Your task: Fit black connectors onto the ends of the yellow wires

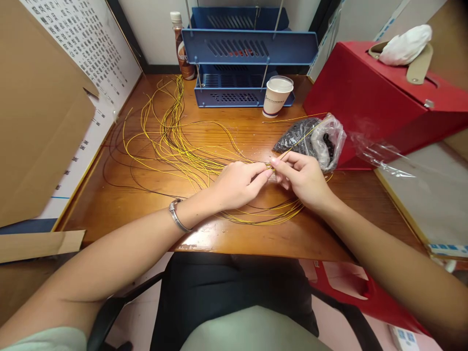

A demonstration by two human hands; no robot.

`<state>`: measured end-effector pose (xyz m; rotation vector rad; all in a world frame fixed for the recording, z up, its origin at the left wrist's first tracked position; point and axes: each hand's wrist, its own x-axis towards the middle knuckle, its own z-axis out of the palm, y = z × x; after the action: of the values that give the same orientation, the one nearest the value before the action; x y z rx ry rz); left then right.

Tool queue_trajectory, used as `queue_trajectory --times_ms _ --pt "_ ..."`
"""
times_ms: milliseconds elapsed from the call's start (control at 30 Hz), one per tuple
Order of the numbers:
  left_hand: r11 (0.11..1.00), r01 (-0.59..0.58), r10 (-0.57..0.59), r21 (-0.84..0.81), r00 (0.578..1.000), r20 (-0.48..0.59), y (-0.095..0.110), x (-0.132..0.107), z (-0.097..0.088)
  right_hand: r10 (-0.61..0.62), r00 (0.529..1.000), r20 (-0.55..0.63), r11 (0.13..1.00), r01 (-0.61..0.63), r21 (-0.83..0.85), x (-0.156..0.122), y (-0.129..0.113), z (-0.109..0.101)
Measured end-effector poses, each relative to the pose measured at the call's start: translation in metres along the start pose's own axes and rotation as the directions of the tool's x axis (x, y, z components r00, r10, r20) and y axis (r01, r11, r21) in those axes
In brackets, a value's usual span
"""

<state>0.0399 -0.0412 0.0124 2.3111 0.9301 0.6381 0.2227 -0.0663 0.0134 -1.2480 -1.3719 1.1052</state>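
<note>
Thin yellow and black wires (183,146) spread in a loose bundle over the wooden table, with some looping in front of my hands. My left hand (239,184) pinches wires between thumb and forefinger near the middle of the table. Close beside its fingertips, my right hand (302,178) is closed on a yellow wire that sticks up past the fingers toward the upper right. The wire ends between my fingertips are too small to make out. Just behind my right hand lies an open clear plastic bag (310,139) filled with small black pieces.
A blue two-tier rack (252,46) stands at the back, with a brown drink bottle (182,48) to its left and a paper cup (278,97) in front. At right is a red box (365,97); cardboard (40,117) rises at left.
</note>
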Motion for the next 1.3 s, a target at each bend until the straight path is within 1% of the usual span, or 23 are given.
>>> queue_trajectory --times_ms 100,200,267,300,333,400,533,600,633,667,733,833,900,933,1000,1100,1200,1233,1300 --pt "1.000 -0.015 0.015 0.000 1.000 -0.025 -0.0005 0.0001 0.0006 -0.036 0.994 -0.107 0.999 0.038 0.012 -0.0015 -0.0008 0.0007" --pt "1.000 -0.004 0.004 -0.005 1.000 -0.027 -0.0009 -0.0003 0.0012 -0.078 0.967 -0.242 0.995 0.092 0.044 0.0006 -0.0012 -0.0011" --pt "1.000 0.010 -0.010 -0.006 1.000 -0.015 -0.0011 -0.0005 0.0016 -0.088 0.952 -0.292 0.989 0.119 0.090 0.0032 -0.0010 -0.0033" --pt "1.000 0.013 -0.013 -0.006 1.000 -0.012 -0.0012 -0.0006 0.0017 -0.086 0.951 -0.298 0.986 0.125 0.112 0.0044 -0.0007 -0.0043" --pt "1.000 0.012 -0.012 -0.005 1.000 -0.009 -0.0013 -0.0006 0.0019 -0.080 0.955 -0.287 0.985 0.120 0.126 0.0053 -0.0004 -0.0051" --pt "1.000 0.008 -0.008 -0.001 1.000 -0.007 -0.0016 -0.0004 0.0023 -0.059 0.972 -0.227 0.989 0.088 0.120 0.0058 0.0001 -0.0058" --pt "1.000 -0.015 0.015 0.012 1.000 -0.011 -0.0015 -0.0001 0.0029 -0.028 0.996 -0.080 0.999 0.030 0.021 0.0016 -0.0012 -0.0023" --pt "1.000 -0.027 0.027 0.009 1.000 -0.010 -0.0013 -0.0001 0.0027 -0.029 0.999 -0.034 0.999 0.029 -0.020 -0.0010 -0.0027 0.0005" --pt "1.000 -0.028 0.028 0.008 1.000 -0.009 -0.0013 -0.0001 0.0026 -0.036 0.999 -0.031 0.999 0.035 -0.030 -0.0020 -0.0032 0.0016" --pt "1.000 -0.026 0.026 0.008 1.000 -0.009 -0.0014 0.0000 0.0023 -0.048 0.998 -0.048 0.998 0.047 -0.030 -0.0025 -0.0034 0.0023" --pt "1.000 -0.022 0.022 0.011 1.000 -0.009 -0.0020 0.0001 0.0019 -0.081 0.987 -0.136 0.997 0.081 -0.008 -0.0023 -0.0028 0.0024" --pt "0.999 -0.026 0.025 0.019 1.000 0.008 -0.0035 0.0001 0.0019 -0.135 0.946 -0.295 0.984 0.162 0.070 0.0006 -0.0008 -0.0008" --pt "0.999 -0.028 0.027 0.028 0.999 0.023 -0.0042 -0.0002 0.0025 -0.139 0.929 -0.342 0.973 0.193 0.128 0.0030 0.0000 -0.0036" --pt "0.999 -0.026 0.025 0.033 0.999 0.028 -0.0045 -0.0004 0.0029 -0.130 0.931 -0.340 0.971 0.190 0.148 0.0038 0.0000 -0.0046" --pt "0.999 -0.022 0.020 0.047 0.999 0.032 -0.0047 -0.0005 0.0037 -0.104 0.952 -0.289 0.978 0.150 0.143 0.0043 -0.0004 -0.0053" --pt "0.998 -0.014 0.013 0.058 0.999 0.029 -0.0045 -0.0001 0.0039 -0.079 0.983 -0.166 0.995 0.088 0.048 0.0018 -0.0021 -0.0021" --pt "0.999 -0.018 0.016 0.045 0.999 0.037 -0.0042 0.0005 0.0033 -0.065 0.996 -0.056 0.998 0.063 -0.022 -0.0018 -0.0036 0.0024" --pt "0.999 -0.022 0.021 0.040 0.999 0.038 -0.0042 0.0005 0.0032 -0.063 0.997 -0.040 0.998 0.062 -0.026 -0.0024 -0.0037 0.0031" --pt "0.999 -0.029 0.028 0.039 0.999 0.032 -0.0046 0.0002 0.0032 -0.068 0.996 -0.053 0.998 0.068 -0.008 -0.0019 -0.0029 0.0027"
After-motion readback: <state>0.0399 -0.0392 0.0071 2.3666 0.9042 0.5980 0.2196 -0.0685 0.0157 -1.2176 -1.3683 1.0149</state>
